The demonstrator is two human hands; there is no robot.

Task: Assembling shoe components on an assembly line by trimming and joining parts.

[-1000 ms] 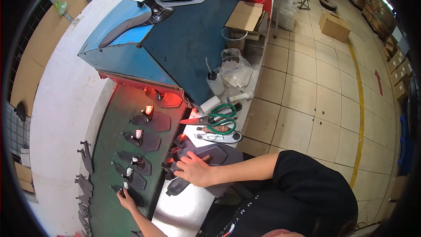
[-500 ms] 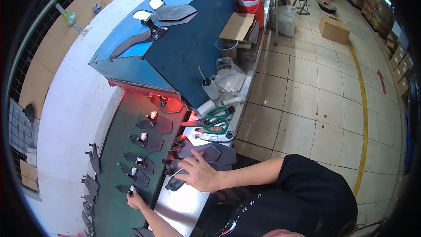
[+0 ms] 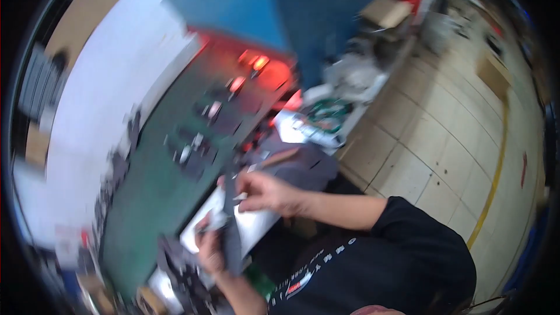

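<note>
The picture is smeared by motion. My left hand [image 3: 211,251] is closed around a long dark grey sole-shaped piece [image 3: 233,242], which stands lengthwise over a bright metal surface [image 3: 256,227]. Beside the fingers, a pale shiny part [image 3: 218,217] shows on the piece. My right hand [image 3: 268,192] is at the piece's upper end, fingers bent around a thin stick-like tool [image 3: 281,157] with a brownish handle. A small white tip shows below those fingers. Whether the tip touches the piece is too blurred to tell. More dark grey flat pieces [image 3: 312,166] lie beyond my right hand.
A green belt [image 3: 137,204] carries several grey pieces with shiny parts toward a blue box-shaped machine [image 3: 233,11] glowing red underneath. Green-handled scissors [image 3: 329,114] lie on the bench beside plastic bags [image 3: 356,76]. Dark pieces [image 3: 181,268] are piled near my left forearm.
My left hand has come off the belt with a dark grey piece and now meets my right hand. The view has swung, so the machine and belt sit higher and further right.
</note>
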